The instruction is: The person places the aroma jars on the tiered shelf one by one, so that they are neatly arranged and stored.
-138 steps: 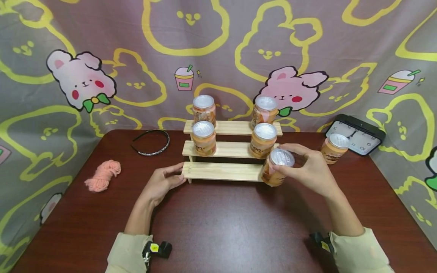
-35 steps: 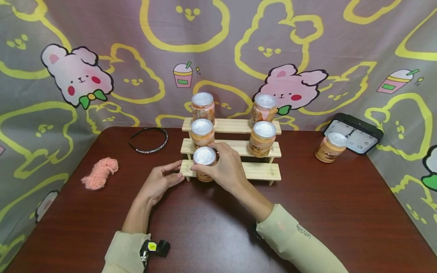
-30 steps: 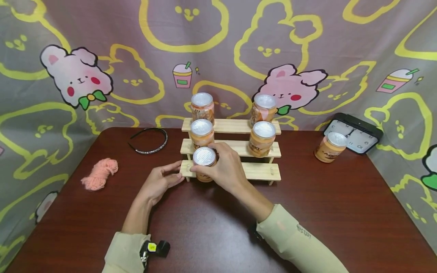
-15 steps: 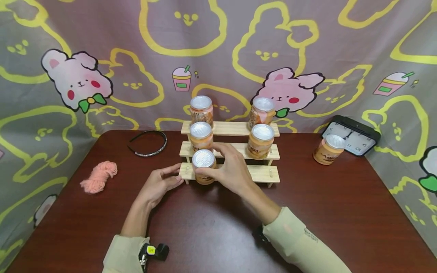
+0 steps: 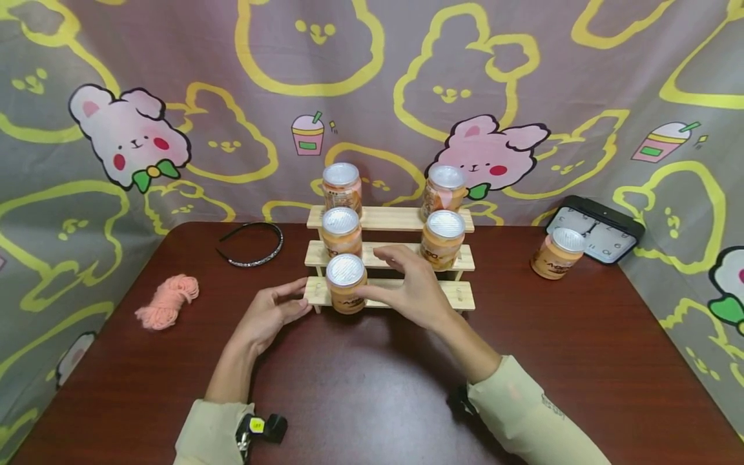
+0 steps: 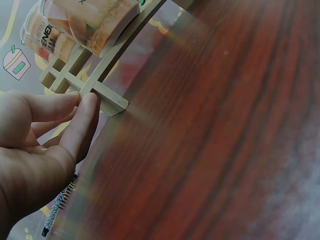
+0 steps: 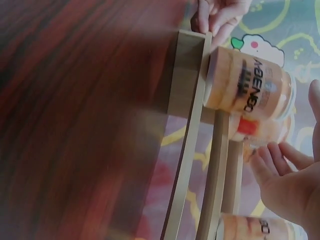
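Note:
A three-step wooden display rack (image 5: 401, 294) stands on the table. My left hand (image 5: 278, 315) pinches the left end of its lowest step, thumb and fingertips meeting at the wood in the left wrist view. An orange jar (image 5: 347, 298) with a silver lid stands upright at the left of that step. Just right of this jar, my right hand (image 5: 411, 287) holds nothing; its fingers are spread and the thumb tip is close to the jar's side. Similar jars stand on the middle step, left (image 5: 341, 240) and right (image 5: 443, 248), and on the top step, left (image 5: 341, 194) and right (image 5: 443, 197).
Another jar (image 5: 557, 261) stands on the table at the right, before a black-framed clock (image 5: 599, 232). At the left lie a headband (image 5: 256, 261) and a skein of pink yarn (image 5: 168, 301). A patterned curtain (image 5: 232, 51) hangs behind.
My right hand carried the jar from the right end of the lowest step to its left end, then let go and drew back to the right. My left hand stayed at the rack.

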Motion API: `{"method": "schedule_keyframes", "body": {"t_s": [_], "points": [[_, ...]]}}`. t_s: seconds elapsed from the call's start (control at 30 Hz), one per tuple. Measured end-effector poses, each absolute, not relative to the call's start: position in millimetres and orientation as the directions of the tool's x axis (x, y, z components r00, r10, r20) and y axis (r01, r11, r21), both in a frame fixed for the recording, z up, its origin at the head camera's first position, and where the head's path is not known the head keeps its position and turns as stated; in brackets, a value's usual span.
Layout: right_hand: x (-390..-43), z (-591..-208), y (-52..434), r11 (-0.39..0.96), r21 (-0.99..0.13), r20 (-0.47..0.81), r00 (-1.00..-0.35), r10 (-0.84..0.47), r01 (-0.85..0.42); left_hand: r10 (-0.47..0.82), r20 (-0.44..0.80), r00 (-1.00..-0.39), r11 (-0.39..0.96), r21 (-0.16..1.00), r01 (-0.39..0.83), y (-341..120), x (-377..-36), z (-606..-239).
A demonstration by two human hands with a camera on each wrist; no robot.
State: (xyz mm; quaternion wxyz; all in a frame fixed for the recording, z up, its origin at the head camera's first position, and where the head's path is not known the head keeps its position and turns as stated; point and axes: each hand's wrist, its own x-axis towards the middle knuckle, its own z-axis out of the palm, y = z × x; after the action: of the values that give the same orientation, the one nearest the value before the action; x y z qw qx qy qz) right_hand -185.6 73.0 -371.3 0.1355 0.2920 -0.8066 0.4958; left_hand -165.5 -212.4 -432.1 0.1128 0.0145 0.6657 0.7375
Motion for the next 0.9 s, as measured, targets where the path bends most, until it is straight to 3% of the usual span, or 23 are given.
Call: {"method": "schedule_keyframes", "body": {"t_s": [0.33,0.9], "points": [[-180,-368,95,0.268,-0.832,0.385,-0.854,-0.350,-0.486,0.177,-0.139,-0.974,-0.090,0.983,-0.157,-214,-162,-433],[-173,-350,144,0.287,-0.842,0.366,-0.875,-0.318,-0.456,0.184,-0.134,-0.974,-0.093,0.984,-0.153,-214,-166,-434]]}}
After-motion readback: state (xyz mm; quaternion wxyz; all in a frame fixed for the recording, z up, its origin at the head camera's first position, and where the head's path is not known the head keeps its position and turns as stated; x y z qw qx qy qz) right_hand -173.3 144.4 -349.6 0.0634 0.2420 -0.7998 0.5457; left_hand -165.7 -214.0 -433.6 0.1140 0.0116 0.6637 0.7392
